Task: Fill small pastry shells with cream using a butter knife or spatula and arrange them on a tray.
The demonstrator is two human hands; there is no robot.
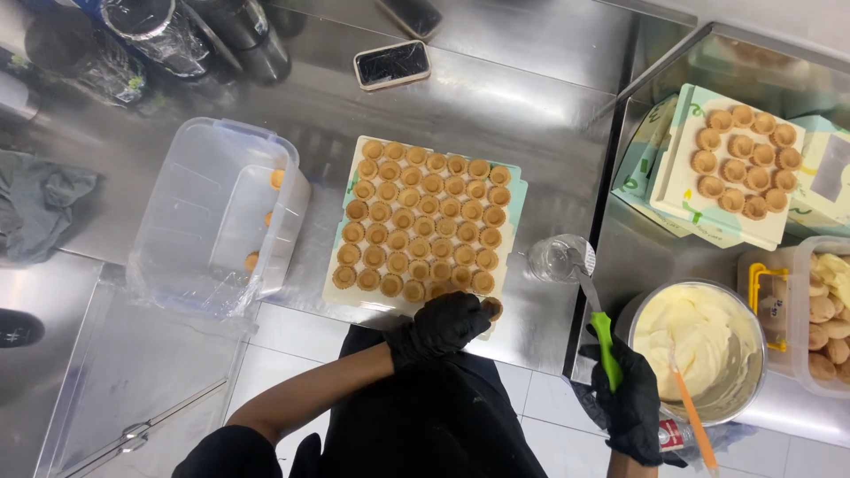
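1. Two gloved hands are ours: our left hand (440,326) pinches one tart shell (492,307) at the near right corner of the tray (516,188), fingers closed on it, probably because that corner lies closest to us.
2. Our right hand (633,398) is clenched around the green handle of a spoon (596,305), whose bowl rests in a small glass (560,258), most likely to keep it off the counter.
3. We count seven rows of about seven shells on the tray, packed touching.
4. One bowl (753,372) of pale cream sits just beside our right hand, with one orange spatula (691,409) leaning in it.
5. A second card (680,190) to the right carries about fourteen shells.
6. One clear tub (212,212) sits left of the tray; two phones (391,64) lie behind.
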